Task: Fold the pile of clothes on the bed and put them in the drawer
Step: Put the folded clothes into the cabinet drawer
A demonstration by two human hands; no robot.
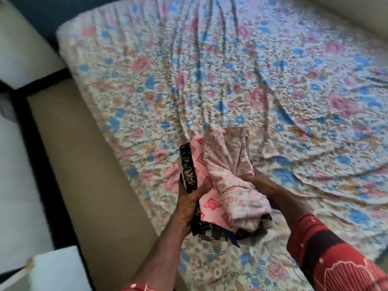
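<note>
Now my left hand (189,204) grips one side of the stack of folded clothes (222,185), fingers curled round the dark navy printed cloth and the pink zigzag-patterned piece, while my right hand (262,185) clasps the other side under the pale pink floral garment lying rumpled on top. The stack sits at the near edge of the floral-sheeted bed (273,70), close to its left side, and whether it rests on the sheet or is lifted I cannot tell. No loose pile shows elsewhere on the bed, so I judge the folding mostly done, though the top garment looks untidy. Carrying everything to the drawer remains; no drawer is in view.
</note>
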